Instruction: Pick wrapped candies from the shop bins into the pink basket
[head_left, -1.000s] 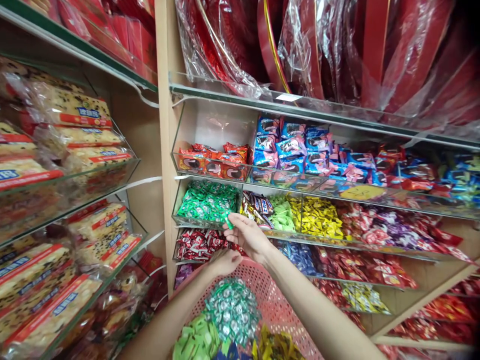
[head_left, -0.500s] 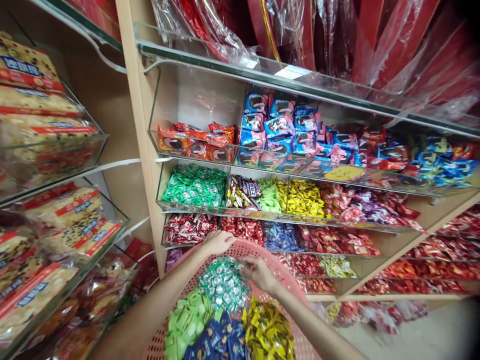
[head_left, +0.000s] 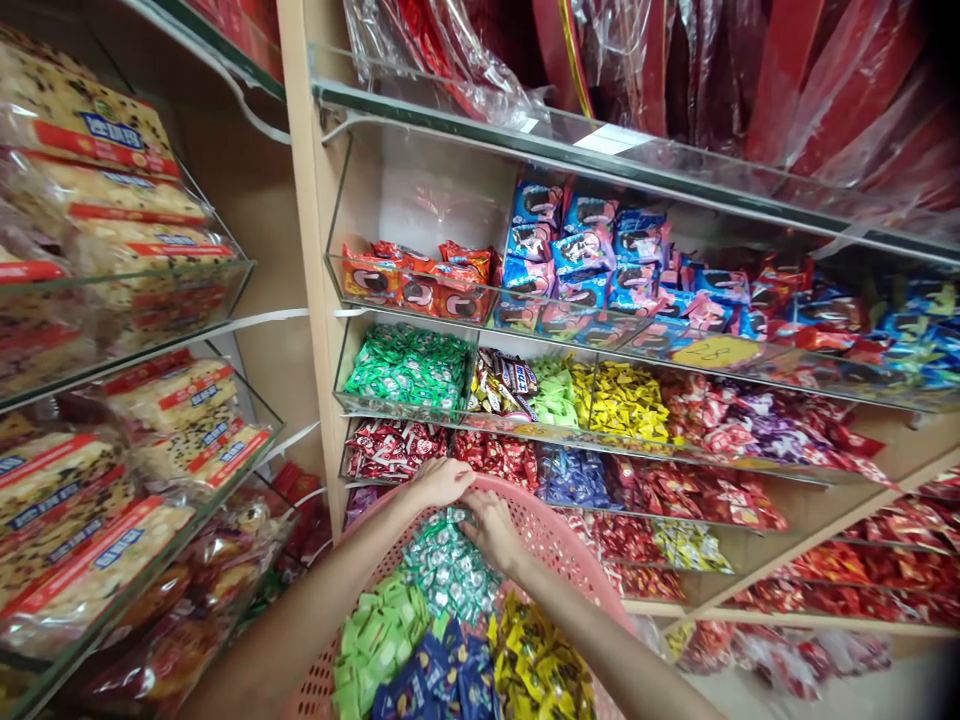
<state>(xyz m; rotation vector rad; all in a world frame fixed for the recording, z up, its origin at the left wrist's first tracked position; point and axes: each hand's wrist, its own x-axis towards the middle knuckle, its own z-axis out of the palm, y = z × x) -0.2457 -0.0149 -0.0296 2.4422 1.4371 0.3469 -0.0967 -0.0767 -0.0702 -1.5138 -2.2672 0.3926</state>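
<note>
A round pink perforated plastic basket (head_left: pixel 559 535) holds wrapped candies in separate piles. My left hand (head_left: pixel 444 482) is at its far rim, the fingers curled over the edge. Just inside that rim my right hand (head_left: pixel 491 528) hovers by the green-and-silver candies (head_left: pixel 448 565), its bent fingers slightly apart and no candy visible in them. Light green candies (head_left: pixel 382 630) lie at the basket's left. Dark blue candies (head_left: pixel 446 675) fill the near middle, and yellow candies (head_left: pixel 540 665) are heaped at the right, partly behind my right forearm.
Ahead, glass-fronted shelves hold green candies (head_left: pixel 409 368), yellow candies (head_left: pixel 626 400), red-and-white candies (head_left: pixel 397 448) and blue snack packs (head_left: pixel 585 250). Packaged puffed-rice bars (head_left: pixel 112 135) stack on the left shelves. A wooden upright (head_left: pixel 311 250) divides the two units. Bagged goods (head_left: pixel 787 655) lie at lower right.
My right hand has moved up and left, closer to my left hand at the far rim. The left hand stays at the rim. The shelves have shifted right in view.
</note>
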